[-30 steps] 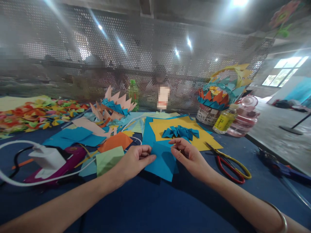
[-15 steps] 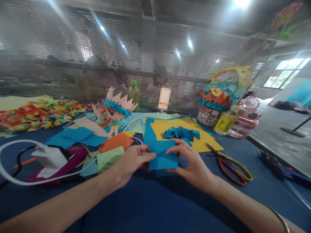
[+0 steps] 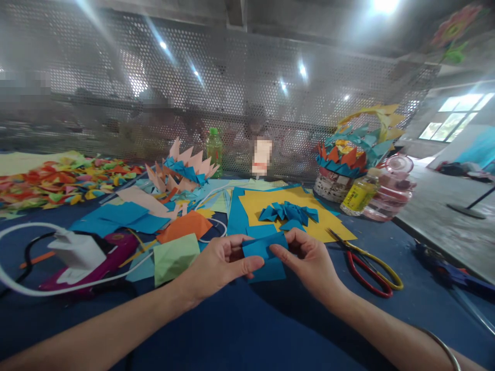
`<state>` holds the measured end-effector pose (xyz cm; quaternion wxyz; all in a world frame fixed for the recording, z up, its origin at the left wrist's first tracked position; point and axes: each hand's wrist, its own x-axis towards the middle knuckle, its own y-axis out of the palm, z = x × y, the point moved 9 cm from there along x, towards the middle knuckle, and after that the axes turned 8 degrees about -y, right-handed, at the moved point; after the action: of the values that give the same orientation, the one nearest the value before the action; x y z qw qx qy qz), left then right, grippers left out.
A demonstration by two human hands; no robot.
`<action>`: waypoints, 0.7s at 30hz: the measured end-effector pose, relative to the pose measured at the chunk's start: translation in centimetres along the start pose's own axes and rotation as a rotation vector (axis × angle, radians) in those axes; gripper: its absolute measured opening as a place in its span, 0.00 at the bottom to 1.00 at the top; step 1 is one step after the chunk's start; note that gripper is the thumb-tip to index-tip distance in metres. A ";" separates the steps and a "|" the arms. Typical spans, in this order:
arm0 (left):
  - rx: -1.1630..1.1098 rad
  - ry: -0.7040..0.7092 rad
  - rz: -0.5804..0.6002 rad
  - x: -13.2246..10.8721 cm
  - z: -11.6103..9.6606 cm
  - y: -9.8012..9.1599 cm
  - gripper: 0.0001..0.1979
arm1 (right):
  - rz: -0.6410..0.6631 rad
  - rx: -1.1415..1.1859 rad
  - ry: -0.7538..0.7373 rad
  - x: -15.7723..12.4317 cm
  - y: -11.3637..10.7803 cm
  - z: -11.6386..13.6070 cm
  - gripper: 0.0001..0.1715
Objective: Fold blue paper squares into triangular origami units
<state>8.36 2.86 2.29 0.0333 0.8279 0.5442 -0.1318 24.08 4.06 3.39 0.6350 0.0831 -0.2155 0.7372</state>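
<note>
A small blue sheet of paper (image 3: 266, 245) is held between my two hands, bent over along its length. My left hand (image 3: 228, 263) pinches its left end, thumb in front and fingers behind. At the right end, the thumb and fingers of my right hand (image 3: 305, 252) grip it. Another blue paper square (image 3: 266, 272) shows just below, partly hidden by the held one. Several folded blue paper pieces (image 3: 288, 212) lie in a heap on a yellow sheet (image 3: 332, 229) beyond my hands.
Right of my right hand lie scissors (image 3: 371, 268) and a glue gun (image 3: 452, 270). A yellow-labelled bottle (image 3: 359, 193) stands behind them. To the left are a green paper square (image 3: 176, 257), an orange paper (image 3: 185, 226) and a purple power strip (image 3: 88, 263) with a white charger.
The held blue paper was flat and facing me; now it is bent over, shorter in height. Both hands have closed in on its ends, and the right fingers have curled.
</note>
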 end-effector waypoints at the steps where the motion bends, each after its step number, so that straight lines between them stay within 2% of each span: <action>1: 0.005 0.009 -0.005 0.1 0.0 0.0 0.24 | -0.002 0.011 0.003 0.0 0.1 0.1 0.18; 7: -0.008 0.031 -0.047 0.5 0.6 -0.5 0.21 | -0.037 0.040 -0.034 -0.2 0.3 1.1 0.20; 15: -0.004 0.023 -0.065 0.6 0.7 -0.8 0.19 | -0.044 0.056 -0.024 -0.3 0.3 0.6 0.20; 21: -0.007 0.019 -0.065 0.5 0.4 -0.6 0.19 | -0.018 0.094 0.043 -0.5 0.6 0.0 0.22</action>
<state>7.90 3.43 1.80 0.0266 0.8109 0.5715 -0.1228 23.54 3.54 3.07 0.6415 0.0992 -0.1662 0.7423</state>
